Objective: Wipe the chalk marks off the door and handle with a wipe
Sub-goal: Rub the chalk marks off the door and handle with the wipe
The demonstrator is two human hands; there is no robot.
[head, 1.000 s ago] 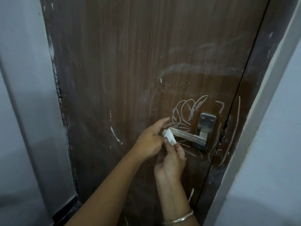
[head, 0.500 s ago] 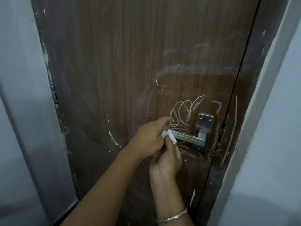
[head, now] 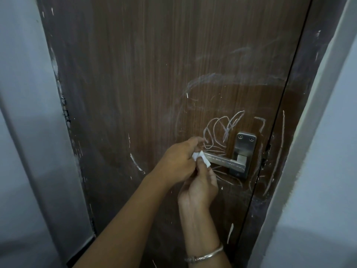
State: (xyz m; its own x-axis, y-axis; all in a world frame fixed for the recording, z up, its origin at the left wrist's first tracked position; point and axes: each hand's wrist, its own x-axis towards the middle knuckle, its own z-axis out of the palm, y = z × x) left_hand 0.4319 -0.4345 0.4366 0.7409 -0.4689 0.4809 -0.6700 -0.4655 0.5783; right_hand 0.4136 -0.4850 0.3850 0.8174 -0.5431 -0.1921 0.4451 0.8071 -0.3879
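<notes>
A brown wood-grain door (head: 146, 84) is seen from above, with a metal lever handle (head: 226, 161) at its right edge. White chalk marks (head: 218, 128) are scribbled in loops above and below the lever, and a faint dashed chalk line is drawn along the lever itself. Longer strokes are seen on the door frame (head: 283, 144) at the right.

A small white wipe (head: 206, 162) is held against the free end of the handle by both hands. It is pinched by the curled fingers of the left hand (head: 179, 158) from the left and by the thumb and fingers of the right hand (head: 201, 187) from below. A thin metal bracelet (head: 204, 256) is worn on the right wrist.

The wipe is judged to be light, soft and easily crumpled, so it is best bunched into a pad and pressed flat by the fingertips. The handle is judged stiff and smooth, but likely to swing down if pushed.

No brand, label or readable writing is shown.
</notes>
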